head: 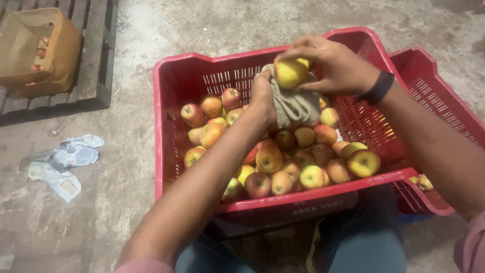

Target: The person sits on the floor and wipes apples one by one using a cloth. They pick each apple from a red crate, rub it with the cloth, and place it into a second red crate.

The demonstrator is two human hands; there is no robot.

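Head view, single frame. The right hand (331,63) holds a yellow apple (290,73) from above, fingers curled over its top and far side, thumb at the near side; the fruit sits above the far wall of the red crate (166,131), roughly mid-span. The left hand (264,96) is closed on a grey-green cloth (295,106), which is bunched under and behind the apple and touches its lower face. So the apple lies between the two: right hand's grasp on top, cloth-covered left hand beneath. I judge the apple to be firm, smooth-skinned and moderately heavy for its size, likely a bit slick where clean, and prone to bruising if squeezed or dropped; the safest hold is a broad wrap round its widest part, not a fingertip pinch near the stem. The cloth is soft and limp and takes any shape, so it gives no support by itself. Below, red-yellow apples (283,162) fill the crate floor. A second red crate (439,96) stands just beside the right edge. A cardboard box (38,50) sits on a wooden pallet (93,65), well apart at far left, and crumpled paper (63,162) lies on the concrete floor (91,227).
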